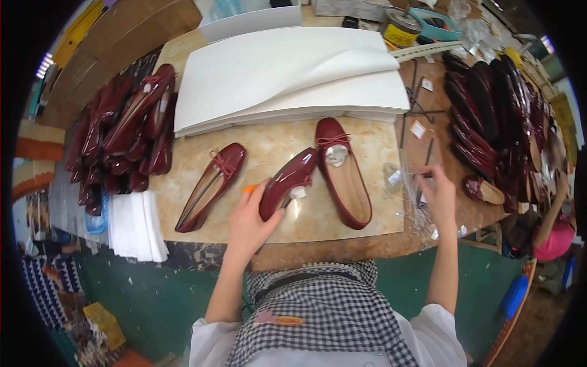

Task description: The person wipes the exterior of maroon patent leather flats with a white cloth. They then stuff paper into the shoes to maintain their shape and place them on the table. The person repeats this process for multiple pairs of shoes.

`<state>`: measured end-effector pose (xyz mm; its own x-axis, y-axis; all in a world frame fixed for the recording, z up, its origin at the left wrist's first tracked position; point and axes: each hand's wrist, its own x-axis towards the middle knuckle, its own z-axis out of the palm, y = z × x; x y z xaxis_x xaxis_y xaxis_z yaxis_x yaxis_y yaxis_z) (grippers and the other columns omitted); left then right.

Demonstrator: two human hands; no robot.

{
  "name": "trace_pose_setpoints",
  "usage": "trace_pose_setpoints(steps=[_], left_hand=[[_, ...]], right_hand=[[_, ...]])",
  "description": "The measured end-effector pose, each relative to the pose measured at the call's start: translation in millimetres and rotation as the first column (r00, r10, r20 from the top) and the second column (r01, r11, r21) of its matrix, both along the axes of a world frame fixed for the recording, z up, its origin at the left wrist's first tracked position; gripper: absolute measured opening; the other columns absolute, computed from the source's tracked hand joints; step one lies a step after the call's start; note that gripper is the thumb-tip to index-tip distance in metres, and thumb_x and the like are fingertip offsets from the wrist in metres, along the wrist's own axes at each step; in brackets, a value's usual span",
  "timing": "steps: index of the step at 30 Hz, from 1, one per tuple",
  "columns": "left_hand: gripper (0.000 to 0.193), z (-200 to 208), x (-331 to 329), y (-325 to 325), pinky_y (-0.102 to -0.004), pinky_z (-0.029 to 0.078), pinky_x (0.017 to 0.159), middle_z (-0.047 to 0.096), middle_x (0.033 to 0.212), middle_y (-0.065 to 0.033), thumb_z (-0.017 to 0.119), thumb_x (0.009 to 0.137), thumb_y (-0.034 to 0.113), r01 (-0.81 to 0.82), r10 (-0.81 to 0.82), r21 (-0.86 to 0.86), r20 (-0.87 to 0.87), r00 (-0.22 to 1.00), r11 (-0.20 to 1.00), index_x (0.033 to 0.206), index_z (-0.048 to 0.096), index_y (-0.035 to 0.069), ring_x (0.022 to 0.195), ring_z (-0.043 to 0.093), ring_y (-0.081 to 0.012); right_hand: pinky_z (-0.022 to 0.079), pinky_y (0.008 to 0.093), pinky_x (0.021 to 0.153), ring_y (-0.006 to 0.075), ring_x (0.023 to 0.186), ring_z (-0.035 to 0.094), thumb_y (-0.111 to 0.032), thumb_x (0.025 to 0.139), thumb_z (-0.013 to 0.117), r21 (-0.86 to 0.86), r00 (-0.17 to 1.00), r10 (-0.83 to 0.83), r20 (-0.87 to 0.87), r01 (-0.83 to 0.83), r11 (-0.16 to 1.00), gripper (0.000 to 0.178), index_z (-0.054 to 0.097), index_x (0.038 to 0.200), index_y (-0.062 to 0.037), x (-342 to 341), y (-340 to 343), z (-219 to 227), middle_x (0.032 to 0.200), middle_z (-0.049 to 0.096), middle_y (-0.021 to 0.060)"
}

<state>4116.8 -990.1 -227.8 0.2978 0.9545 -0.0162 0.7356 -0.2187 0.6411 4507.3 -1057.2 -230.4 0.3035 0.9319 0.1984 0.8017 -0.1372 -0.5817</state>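
Observation:
My left hand is closed around the heel part of a glossy burgundy ballet flat, tilted on its side with its toe pointing away. A small white piece shows at its opening, and something orange sits by my fingertips. To the left lies a matching bow-trimmed flat with a thin dark rod inside. Another flat, with crumpled paper in its toe, rests to the right. My right hand pinches a thin black rod on the brown board, beside scraps of clear plastic.
Behind the shoes lies a stack of large white sheets. Burgundy shoes are heaped at left and right. White slips hang over the front-left edge. A tin and a teal tray stand at the back. Another person sits far right.

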Motion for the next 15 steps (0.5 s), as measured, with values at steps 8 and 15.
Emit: trace_pose_setpoints(steps=[8, 15], left_hand=[[0.039, 1, 35, 25, -0.0353, 0.049, 0.078, 0.063, 0.109, -0.0137, 0.064, 0.088, 0.032, -0.079, 0.073, 0.024, 0.183, 0.980, 0.997, 0.115, 0.066, 0.005, 0.089, 0.063, -0.0301], [0.031, -14, 41, 34, -0.0371, 0.047, 0.063, 0.063, 0.082, -0.0123, 0.065, 0.086, 0.034, -0.145, 0.136, 0.052, 0.148, 0.980, 0.988, 0.109, 0.071, 0.013, 0.069, 0.061, -0.0279]], right_hand=[[0.051, 0.0327, 0.073, 0.0243, 0.080, 0.065, -0.013, 0.093, 0.053, -0.058, 0.992, 0.094, -0.086, -0.099, 0.993, 0.026, 0.058, 0.118, -0.0060, -90, 45, 26, 0.096, 0.066, 0.0151], [0.052, 0.0423, 0.058, 0.0332, 0.066, 0.065, -0.027, 0.093, 0.054, -0.056, 0.910, 0.398, 0.118, -0.394, 0.917, 0.038, 0.055, 0.126, -0.0083, -160, 74, 15, 0.092, 0.068, 0.0148]])
